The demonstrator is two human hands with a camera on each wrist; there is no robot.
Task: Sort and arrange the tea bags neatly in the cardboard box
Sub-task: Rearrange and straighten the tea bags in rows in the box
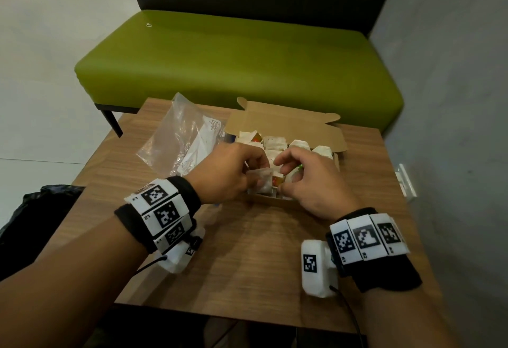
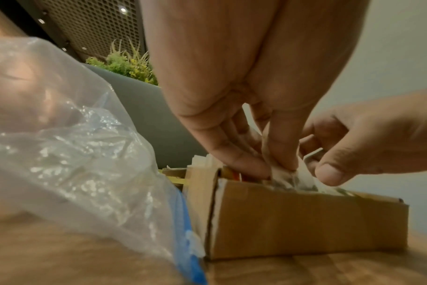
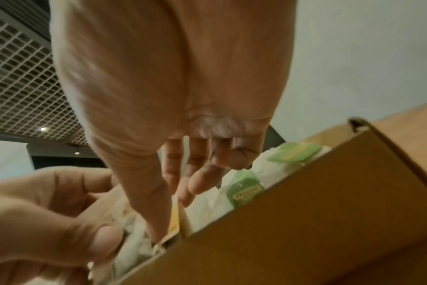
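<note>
An open cardboard box (image 1: 302,127) stands on the wooden table (image 1: 247,251), its lid flap raised at the back. Several white tea bags (image 1: 275,141) fill it, some with green tags (image 3: 246,190). My left hand (image 1: 259,175) pinches a white tea bag (image 2: 283,174) at the box's near left end. My right hand (image 1: 286,179) reaches into the same end right beside it. Its thumb and fingers pinch a tea bag with a yellow tag (image 3: 174,221) against the near wall (image 3: 305,212). The hands hide the bags under them.
A clear plastic zip bag (image 1: 181,138) lies crumpled on the table, touching the box's left side. A green bench (image 1: 233,58) stands behind the table. A black bag (image 1: 35,224) sits on the floor at the left, a grey wall at the right.
</note>
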